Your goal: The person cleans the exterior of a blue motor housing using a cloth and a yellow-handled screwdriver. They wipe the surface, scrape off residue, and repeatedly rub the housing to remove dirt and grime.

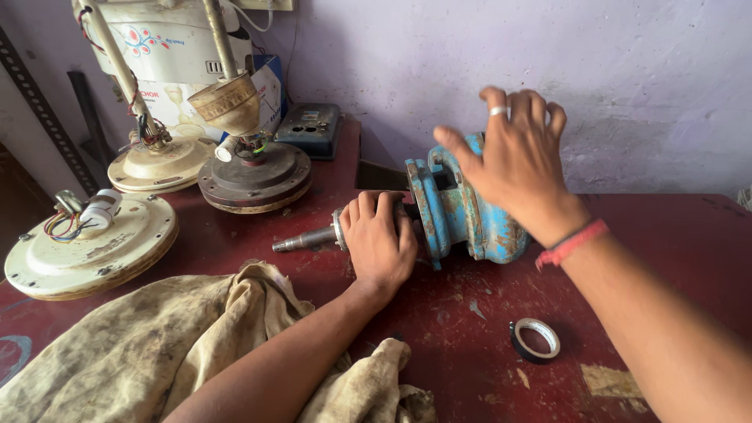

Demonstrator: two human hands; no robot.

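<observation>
A worn blue motor housing [462, 223] lies on its side on the red table [674, 235], its steel shaft [301, 240] pointing left. My left hand [378, 239] is closed around the shaft end right beside the blue flange. My right hand [513, 160] rests on top of the housing with fingers spread; it wears a ring and a red wrist thread. Part of the housing is hidden behind both hands.
A dirty beige cloth [149, 345] lies at the front left under my left forearm. A roll of black tape [536, 340] lies front right. Three ceiling-fan motors [90, 247] [160, 160] [254, 176] stand at the back left, near a dark switch box [311, 129].
</observation>
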